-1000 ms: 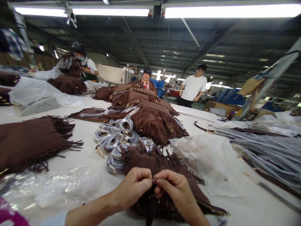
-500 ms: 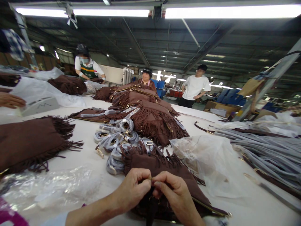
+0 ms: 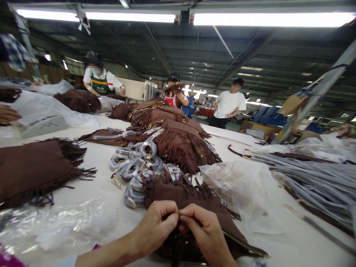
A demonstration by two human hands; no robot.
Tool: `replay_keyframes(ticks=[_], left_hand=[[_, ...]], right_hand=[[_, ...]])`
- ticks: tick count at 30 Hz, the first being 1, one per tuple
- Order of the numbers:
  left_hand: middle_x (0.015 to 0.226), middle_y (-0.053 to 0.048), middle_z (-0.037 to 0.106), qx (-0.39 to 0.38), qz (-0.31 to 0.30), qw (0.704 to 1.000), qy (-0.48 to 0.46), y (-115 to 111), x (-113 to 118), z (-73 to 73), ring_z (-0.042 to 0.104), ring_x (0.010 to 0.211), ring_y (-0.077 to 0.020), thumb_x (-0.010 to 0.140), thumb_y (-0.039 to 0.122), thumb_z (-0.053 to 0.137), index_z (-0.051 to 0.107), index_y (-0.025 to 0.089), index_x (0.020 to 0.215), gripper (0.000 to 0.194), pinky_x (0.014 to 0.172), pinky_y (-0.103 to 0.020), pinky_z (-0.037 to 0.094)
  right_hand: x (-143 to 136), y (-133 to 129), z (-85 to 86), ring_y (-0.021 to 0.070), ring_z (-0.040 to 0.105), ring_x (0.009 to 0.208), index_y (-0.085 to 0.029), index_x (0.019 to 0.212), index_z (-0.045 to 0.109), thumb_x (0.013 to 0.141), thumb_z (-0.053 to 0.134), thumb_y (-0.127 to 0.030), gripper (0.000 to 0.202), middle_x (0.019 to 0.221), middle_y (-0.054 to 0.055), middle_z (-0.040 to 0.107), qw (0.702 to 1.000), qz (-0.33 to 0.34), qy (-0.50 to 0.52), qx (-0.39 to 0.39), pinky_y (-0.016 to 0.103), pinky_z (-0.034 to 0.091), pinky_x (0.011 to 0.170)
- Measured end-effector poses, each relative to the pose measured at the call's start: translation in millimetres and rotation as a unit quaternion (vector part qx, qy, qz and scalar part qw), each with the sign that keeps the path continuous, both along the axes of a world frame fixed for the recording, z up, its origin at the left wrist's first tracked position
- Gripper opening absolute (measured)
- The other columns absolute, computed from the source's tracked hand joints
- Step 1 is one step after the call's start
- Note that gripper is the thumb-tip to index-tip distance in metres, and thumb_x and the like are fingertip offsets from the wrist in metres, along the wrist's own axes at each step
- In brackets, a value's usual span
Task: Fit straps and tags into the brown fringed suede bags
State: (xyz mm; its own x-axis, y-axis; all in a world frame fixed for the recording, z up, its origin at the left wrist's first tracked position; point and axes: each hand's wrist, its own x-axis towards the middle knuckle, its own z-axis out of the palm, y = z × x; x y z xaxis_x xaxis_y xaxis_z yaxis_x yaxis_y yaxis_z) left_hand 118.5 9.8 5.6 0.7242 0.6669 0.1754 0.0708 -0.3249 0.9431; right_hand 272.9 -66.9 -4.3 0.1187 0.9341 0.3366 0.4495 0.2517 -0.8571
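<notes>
My left hand [image 3: 158,224] and my right hand [image 3: 204,230] meet fingertip to fingertip, both closed in a pinch. What sits between the fingers is small and mostly hidden; I cannot make it out. Beneath them lies a brown fringed bag [image 3: 191,198] with a gold zipper along its near right edge. A dark strap-like piece [image 3: 178,246] hangs below my hands over the bag's dark opening. Just behind the bag, coiled straps [image 3: 136,185] in grey wrapping lie with gold clasps.
More fringed bags [image 3: 180,139] are heaped mid-table, another bag [image 3: 36,167] lies left. Clear plastic [image 3: 63,226] is at front left, a white plastic bag [image 3: 244,189] at right beside long wrapped straps [image 3: 306,181]. A co-worker's hand [image 3: 8,114] shows at far left; several people stand beyond.
My hands stay pinched together over the bag, the fingertips a little closer. Across the table, a person has lifted a brown item up before them. The co-worker's hand at far left has drawn back leftward.
</notes>
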Motion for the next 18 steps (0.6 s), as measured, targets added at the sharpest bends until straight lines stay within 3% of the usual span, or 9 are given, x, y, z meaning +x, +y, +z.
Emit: replay_keyframes(ticks=[6,10,13,16,17,18], left_hand=[[0.058,0.002,0.046,0.059,0.018,0.998,0.014,1,3,-4.9,0.044,0.06,-0.0125,0.079,0.025,0.042,0.043,0.017,0.056,0.024,0.057,-0.023,0.031],[0.06,0.003,0.048,0.043,-0.006,0.999,0.014,6,2,-2.6,0.045,0.061,-0.012,0.082,0.025,0.043,0.046,0.017,0.059,0.024,0.058,-0.022,0.032],[0.062,0.003,0.048,0.044,-0.035,0.998,0.009,8,-1,5.1,0.044,0.063,-0.0119,0.083,0.026,0.044,0.048,0.017,0.062,0.023,0.06,-0.022,0.033],[0.063,0.003,0.047,0.083,-0.048,0.995,0.022,7,-2,12.7,0.045,0.064,-0.0121,0.085,0.024,0.045,0.048,0.017,0.063,0.023,0.061,-0.022,0.033],[0.065,0.002,0.049,0.103,-0.058,0.993,0.028,6,-2,14.2,0.046,0.065,-0.0124,0.085,0.023,0.044,0.048,0.017,0.064,0.023,0.062,-0.022,0.034],[0.067,0.001,0.05,0.128,-0.073,0.988,0.035,5,-3,14.9,0.048,0.067,-0.0126,0.086,0.021,0.045,0.049,0.017,0.064,0.022,0.064,-0.022,0.034]], right_hand=[[-3,3,-5.9,0.015,0.058,0.06,-0.021,0.075,0.068,0.091,0.057,-0.026,0.021,0.065,-0.001,0.062,0.999,-0.005,-0.048,0.026,0.023,0.043,0.059],[-4,4,8.7,0.0161,0.061,0.065,-0.023,0.089,0.071,0.091,0.054,-0.022,0.017,0.072,0.0,0.065,0.998,-0.01,-0.066,0.014,0.023,0.045,0.062],[-1,-15,19.5,0.0167,0.062,0.065,-0.025,0.091,0.067,0.089,0.055,-0.023,0.013,0.077,0.0,0.067,0.995,-0.054,-0.085,0.011,0.024,0.046,0.063],[3,-54,2.0,0.0193,0.064,0.065,-0.028,0.083,0.067,0.08,0.067,-0.027,0.003,0.075,0.0,0.069,0.983,-0.043,-0.176,-0.037,0.024,0.045,0.058],[2,-69,-11.3,0.0224,0.067,0.071,-0.032,0.096,0.069,0.073,0.074,-0.028,0.024,0.085,0.001,0.072,0.977,-0.026,-0.204,-0.063,0.024,0.046,0.057],[1,-83,-26.7,0.0247,0.068,0.074,-0.035,0.107,0.067,0.07,0.075,-0.025,0.039,0.089,0.001,0.074,0.97,-0.057,-0.222,-0.075,0.025,0.046,0.054]])
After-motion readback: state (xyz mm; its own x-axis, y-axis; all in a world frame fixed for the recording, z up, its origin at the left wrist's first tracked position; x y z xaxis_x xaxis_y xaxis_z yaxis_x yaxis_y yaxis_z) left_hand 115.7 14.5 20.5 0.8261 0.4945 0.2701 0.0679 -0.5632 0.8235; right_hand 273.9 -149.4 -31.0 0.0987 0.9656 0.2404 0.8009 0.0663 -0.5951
